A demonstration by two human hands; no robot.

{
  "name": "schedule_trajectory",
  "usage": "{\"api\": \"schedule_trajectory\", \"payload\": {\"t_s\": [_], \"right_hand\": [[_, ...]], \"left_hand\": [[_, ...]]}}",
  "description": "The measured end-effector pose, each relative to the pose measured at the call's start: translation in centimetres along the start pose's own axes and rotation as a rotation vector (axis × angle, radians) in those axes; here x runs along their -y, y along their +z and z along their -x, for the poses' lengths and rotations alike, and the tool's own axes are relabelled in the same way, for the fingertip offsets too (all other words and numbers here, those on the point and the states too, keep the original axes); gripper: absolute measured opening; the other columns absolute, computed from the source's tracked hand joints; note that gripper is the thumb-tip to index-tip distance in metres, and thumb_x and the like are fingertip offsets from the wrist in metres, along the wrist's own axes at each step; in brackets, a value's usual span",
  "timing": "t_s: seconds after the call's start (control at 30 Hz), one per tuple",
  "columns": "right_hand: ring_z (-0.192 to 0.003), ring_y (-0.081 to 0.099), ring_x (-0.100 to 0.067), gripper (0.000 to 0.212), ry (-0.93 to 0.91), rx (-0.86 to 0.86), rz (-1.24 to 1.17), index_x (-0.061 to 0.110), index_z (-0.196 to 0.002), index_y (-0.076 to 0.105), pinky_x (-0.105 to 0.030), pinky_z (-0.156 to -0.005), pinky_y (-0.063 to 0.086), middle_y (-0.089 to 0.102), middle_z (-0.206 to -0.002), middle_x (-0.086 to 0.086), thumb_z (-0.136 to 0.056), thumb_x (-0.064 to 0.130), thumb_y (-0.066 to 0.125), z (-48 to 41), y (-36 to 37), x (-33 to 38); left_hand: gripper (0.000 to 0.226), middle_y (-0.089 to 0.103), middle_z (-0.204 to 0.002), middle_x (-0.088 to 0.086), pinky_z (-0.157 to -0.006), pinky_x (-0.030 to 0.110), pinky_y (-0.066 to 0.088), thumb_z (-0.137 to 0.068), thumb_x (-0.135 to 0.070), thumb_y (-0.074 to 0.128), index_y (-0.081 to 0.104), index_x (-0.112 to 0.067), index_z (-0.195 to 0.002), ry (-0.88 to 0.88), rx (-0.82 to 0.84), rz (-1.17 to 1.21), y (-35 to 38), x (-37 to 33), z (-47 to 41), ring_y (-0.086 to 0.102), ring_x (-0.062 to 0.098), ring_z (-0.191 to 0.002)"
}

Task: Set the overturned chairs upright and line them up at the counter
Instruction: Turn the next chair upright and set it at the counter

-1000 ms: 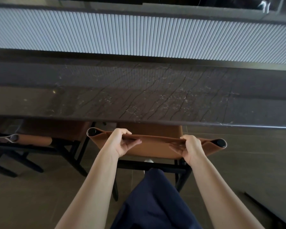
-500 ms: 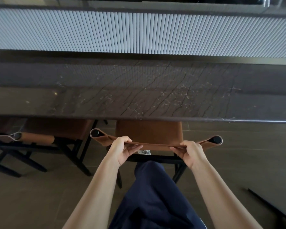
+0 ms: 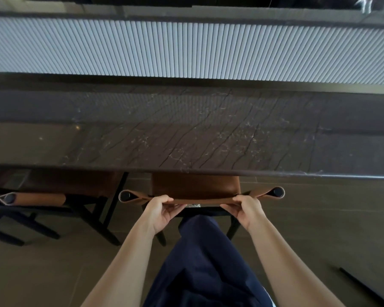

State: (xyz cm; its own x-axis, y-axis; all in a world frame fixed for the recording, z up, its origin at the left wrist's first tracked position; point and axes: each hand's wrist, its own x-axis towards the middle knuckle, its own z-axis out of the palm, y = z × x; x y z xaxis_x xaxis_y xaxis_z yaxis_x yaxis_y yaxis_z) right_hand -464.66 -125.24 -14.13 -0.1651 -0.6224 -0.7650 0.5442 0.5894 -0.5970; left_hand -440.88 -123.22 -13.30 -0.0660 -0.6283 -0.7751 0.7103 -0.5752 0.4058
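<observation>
- The left hand [image 3: 159, 210] and the right hand [image 3: 247, 209] each curl their fingers round the top edge of the backrest [image 3: 138, 196] of the chair [image 3: 195, 186]. It stands upright with its seat tucked partly under the edge of the desk [image 3: 186, 134]. A second chair [image 3: 53, 185] stands just beside it on the left, also at the desk.
- The backrest is a soft sling rather than a rigid rail, so a push through it would likely bow the strap before the frame moves. Uneven pressure from the two hands could skew the chair out of line with its neighbour.
- Shoved too far, the round post ends [image 3: 277, 192] could knock the desk's front lip, and the legs [image 3: 233, 229] may scrape the floor [image 3: 319, 218].
- The person's trouser leg [image 3: 204, 262] is right behind the seat and could catch the rear crossbar.
- The seat and backrest are smooth tan leather, looped as sleeves round black cylindrical posts. The frame is slim and black, with angled legs.
- The desk top is dark polished stone with pale veins and a rounded edge. Behind it is a pale fluted panel [image 3: 186, 47], and the floor is large matte tiles.
</observation>
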Motion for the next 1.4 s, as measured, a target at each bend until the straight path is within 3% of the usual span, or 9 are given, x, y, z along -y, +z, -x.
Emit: {"api": "schedule_trajectory", "payload": {"t_s": [0.17,0.3,0.43,0.63,0.73,0.9,1.07,1.4], "right_hand": [[-0.071,0.068,-0.039,0.019,0.021,-0.022,-0.042,-0.003,-0.103,0.051,-0.037,-0.050,0.058,0.057,-0.095,-0.023,-0.089,-0.015,0.048,-1.9,0.4,0.1],[-0.053,0.071,-0.031,0.026,0.028,-0.027,-0.039,-0.007,-0.116,0.050,-0.035,-0.047,0.057,0.058,-0.092,-0.023,-0.091,-0.013,0.047,-2.0,1.0,0.5],[-0.052,0.070,-0.030,0.028,0.052,-0.025,-0.030,-0.008,-0.118,0.050,-0.034,-0.047,0.057,0.058,-0.091,-0.022,-0.091,-0.014,0.047,-2.0,1.3,1.0],[-0.085,0.067,-0.042,0.024,0.079,-0.014,-0.003,-0.008,-0.115,0.051,-0.033,-0.047,0.057,0.057,-0.115,-0.029,-0.092,-0.013,0.048,-1.7,1.2,1.3],[-0.077,0.071,-0.040,0.024,0.104,-0.003,-0.013,-0.008,-0.118,0.049,-0.032,-0.048,0.057,0.059,-0.115,-0.029,-0.094,-0.010,0.049,-1.6,1.1,1.2],[-0.068,0.072,-0.039,0.011,0.142,0.008,-0.067,-0.006,-0.106,0.052,-0.034,-0.048,0.057,0.060,-0.109,-0.029,-0.095,-0.008,0.051,-1.5,1.1,1.4],[-0.083,0.066,-0.041,0.008,0.193,0.044,-0.277,-0.002,-0.102,0.055,-0.042,-0.048,0.058,0.060,-0.098,-0.023,-0.095,-0.003,0.057,-1.1,1.0,2.0],[-0.099,0.057,-0.053,0.023,0.243,0.188,-0.465,0.001,-0.120,0.048,-0.062,-0.062,0.057,0.054,-0.115,-0.032,-0.098,0.007,0.052,0.3,3.2,1.8]], "left_hand": [[0.024,0.051,-0.132,0.034,-0.090,0.047,0.051,-0.094,0.008,0.042,0.048,0.003,-0.117,-0.004,-0.030,-0.010,0.6,-1.1,-1.1,0.057,0.046,-0.116],[0.022,0.051,-0.131,0.035,-0.077,0.045,0.059,-0.094,0.007,0.042,0.050,0.005,-0.114,-0.035,-0.037,-0.020,0.9,-1.5,-1.5,0.058,0.046,-0.114],[0.018,0.053,-0.128,0.036,-0.067,0.043,0.061,-0.093,0.008,0.043,0.050,0.005,-0.109,-0.051,-0.058,0.012,0.9,-1.6,-1.8,0.062,0.046,-0.106],[0.014,0.060,-0.115,0.036,-0.065,0.040,0.061,-0.091,0.007,0.045,0.055,0.008,-0.100,-0.052,-0.080,-0.002,0.7,-1.5,-2.0,0.070,0.043,-0.090],[0.016,0.061,-0.116,0.035,-0.064,0.040,0.061,-0.090,0.006,0.045,0.054,0.008,-0.104,-0.040,-0.104,0.009,0.7,-1.3,-1.9,0.070,0.043,-0.089],[0.021,0.055,-0.125,0.033,-0.074,0.049,0.059,-0.092,0.008,0.044,0.051,0.005,-0.112,-0.029,-0.086,0.037,1.1,-1.7,-1.5,0.061,0.048,-0.107],[0.032,0.055,-0.120,0.035,-0.075,0.054,0.058,-0.092,0.009,0.044,0.048,0.005,-0.123,0.015,-0.079,0.091,1.2,-2.0,-1.8,0.061,0.051,-0.105],[0.030,0.056,-0.118,0.034,-0.079,0.059,0.056,-0.090,0.008,0.046,0.051,0.000,-0.119,0.045,-0.126,0.063,-0.5,-5.3,-3.1,0.062,0.055,-0.096]]}}
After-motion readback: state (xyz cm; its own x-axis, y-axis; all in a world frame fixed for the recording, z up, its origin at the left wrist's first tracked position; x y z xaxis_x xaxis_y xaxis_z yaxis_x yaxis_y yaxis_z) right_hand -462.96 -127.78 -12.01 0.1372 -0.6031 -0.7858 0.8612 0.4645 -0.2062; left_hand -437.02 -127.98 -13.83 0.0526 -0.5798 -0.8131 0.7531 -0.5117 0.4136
